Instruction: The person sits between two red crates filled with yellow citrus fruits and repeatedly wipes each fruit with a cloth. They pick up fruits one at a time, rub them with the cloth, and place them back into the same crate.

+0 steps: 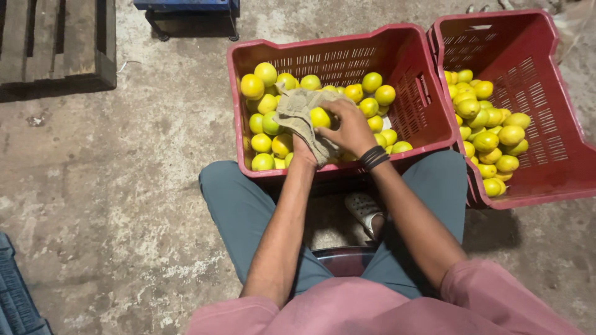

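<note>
My left hand (pixel 302 151) is mostly hidden under a worn beige cloth (pixel 297 111) that it holds over the left red crate (pixel 406 43). A yellow citrus fruit (pixel 320 116) sits in that cloth. My right hand (pixel 349 127), with dark bands on the wrist, grips the fruit from the right. The crate below holds several yellow and greenish fruits (pixel 257 87). Both hands hover just above the fruit pile near the crate's front wall.
A second red crate (pixel 559 142) with several yellow fruits (pixel 487 121) stands tilted at the right. A wooden pallet (pixel 56 40) lies at the top left, a blue frame (pixel 186 9) at the top, a dark crate (pixel 18 298) bottom left. Concrete floor (pixel 124 186) all around.
</note>
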